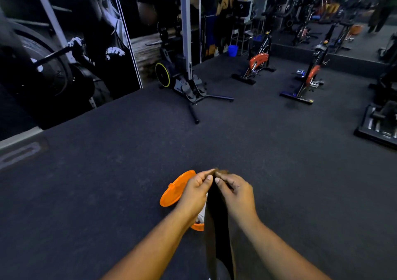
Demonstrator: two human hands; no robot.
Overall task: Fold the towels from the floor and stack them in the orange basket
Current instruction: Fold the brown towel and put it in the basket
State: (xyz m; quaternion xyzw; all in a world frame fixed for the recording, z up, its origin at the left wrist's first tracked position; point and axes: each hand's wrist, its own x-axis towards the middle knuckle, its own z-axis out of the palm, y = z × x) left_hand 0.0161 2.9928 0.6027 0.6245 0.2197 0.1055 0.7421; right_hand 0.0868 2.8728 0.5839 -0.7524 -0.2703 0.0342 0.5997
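A dark brown towel (217, 232) hangs down between my two hands, folded lengthwise into a narrow strip. My left hand (196, 190) pinches its top edge on the left and my right hand (235, 190) pinches the same edge on the right, fingertips nearly touching. The orange basket (177, 188) stands on the dark floor just below and left of my hands, mostly hidden behind my left hand and the towel. Something white shows inside it by my left wrist.
Dark rubber gym floor (107, 183) stretches all around. A rowing machine (182, 82) stands ahead by a wall mural. Two exercise bikes (257, 64) (309, 80) stand further right, with a weight rack (378, 120) at the right edge.
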